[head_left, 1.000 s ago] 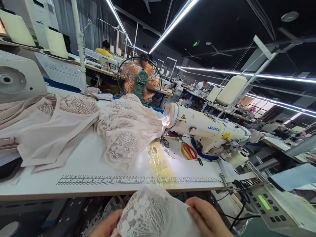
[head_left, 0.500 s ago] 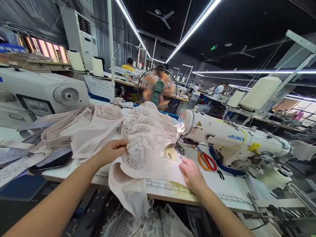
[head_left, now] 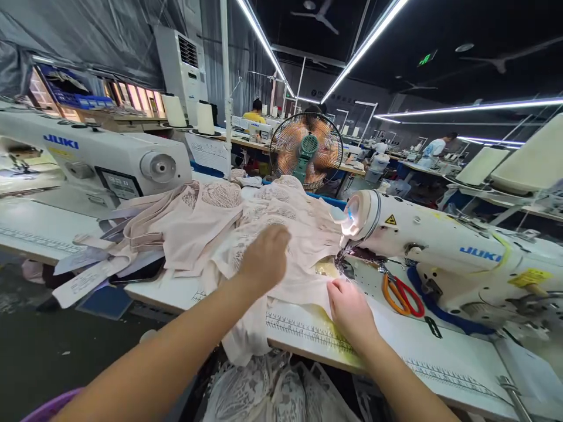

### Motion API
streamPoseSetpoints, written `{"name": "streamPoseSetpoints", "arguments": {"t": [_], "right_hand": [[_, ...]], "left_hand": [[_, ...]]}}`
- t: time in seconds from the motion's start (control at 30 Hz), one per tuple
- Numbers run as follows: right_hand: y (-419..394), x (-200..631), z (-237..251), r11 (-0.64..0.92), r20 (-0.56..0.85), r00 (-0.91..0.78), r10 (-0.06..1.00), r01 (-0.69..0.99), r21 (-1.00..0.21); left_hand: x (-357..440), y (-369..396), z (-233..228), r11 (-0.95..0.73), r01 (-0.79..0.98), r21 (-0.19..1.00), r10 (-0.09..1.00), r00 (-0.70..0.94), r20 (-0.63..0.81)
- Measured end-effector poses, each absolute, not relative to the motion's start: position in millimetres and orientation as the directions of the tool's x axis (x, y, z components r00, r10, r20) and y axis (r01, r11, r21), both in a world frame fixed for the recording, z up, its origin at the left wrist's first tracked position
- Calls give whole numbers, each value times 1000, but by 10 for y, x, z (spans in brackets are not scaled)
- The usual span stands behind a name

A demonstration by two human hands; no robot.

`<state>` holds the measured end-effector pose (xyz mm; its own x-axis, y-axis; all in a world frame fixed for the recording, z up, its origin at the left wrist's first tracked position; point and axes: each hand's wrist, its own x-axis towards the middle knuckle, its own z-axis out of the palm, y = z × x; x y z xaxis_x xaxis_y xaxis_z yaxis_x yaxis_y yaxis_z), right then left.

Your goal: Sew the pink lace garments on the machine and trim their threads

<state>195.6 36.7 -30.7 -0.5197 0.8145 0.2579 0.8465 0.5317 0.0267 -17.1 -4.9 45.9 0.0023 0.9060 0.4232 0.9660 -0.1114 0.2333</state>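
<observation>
A pale beige bra (head_left: 303, 287) with lace cups lies on the sewing machine's bed, its edge running to the needle area (head_left: 341, 258). My right hand (head_left: 352, 308) pinches the near edge of this bra, just in front of the needle. Over the lace cup my left hand (head_left: 267, 258) is curled closed, slightly blurred; its fingertips are hidden, so what it grips cannot be made out. Part of the fabric hangs over the table's front edge. The white sewing machine (head_left: 422, 234) has its lamp lit.
Orange-and-red handled scissors (head_left: 401, 293) lie right of the needle. More beige bras (head_left: 197, 223) are heaped at the left, beside a second sewing machine (head_left: 118, 158). A fan (head_left: 307, 146) stands behind the table. Lace garments (head_left: 272, 390) lie below the table edge. Other people work farther back.
My left hand has left the cup's outer edge and moved right across the bra, towards the needle. My right hand keeps its pinch. The view has turned left.
</observation>
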Motion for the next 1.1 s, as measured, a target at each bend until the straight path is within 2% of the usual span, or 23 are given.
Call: {"name": "streamPoseSetpoints", "arguments": {"t": [0.07,0.13,0.27,0.4,0.57,0.83,1.1], "right_hand": [[347,1953,-280,519,258,-499,827,855,-10],[337,1976,-263,512,250,-489,836,859,-32],[364,2094,-290,536,286,-496,820,840,-80],[379,2218,-342,581,378,-499,780,801,-142],[372,2268,-367,564,402,-456,794,800,-206],[383,2272,-412,543,487,-367,793,787,-293],[399,2282,-368,643,546,-406,732,676,-359]], "left_hand": [[190,-1,289,-354,911,212,899,268,348],[427,71,87,-510,835,207,846,444,294],[489,325,-195,-616,769,167,782,572,248],[373,577,-192,-628,771,105,774,605,186],[435,730,-113,-614,787,61,786,603,138],[557,938,-25,-628,777,54,775,618,131],[570,1047,27,-626,776,80,778,613,140]]}}
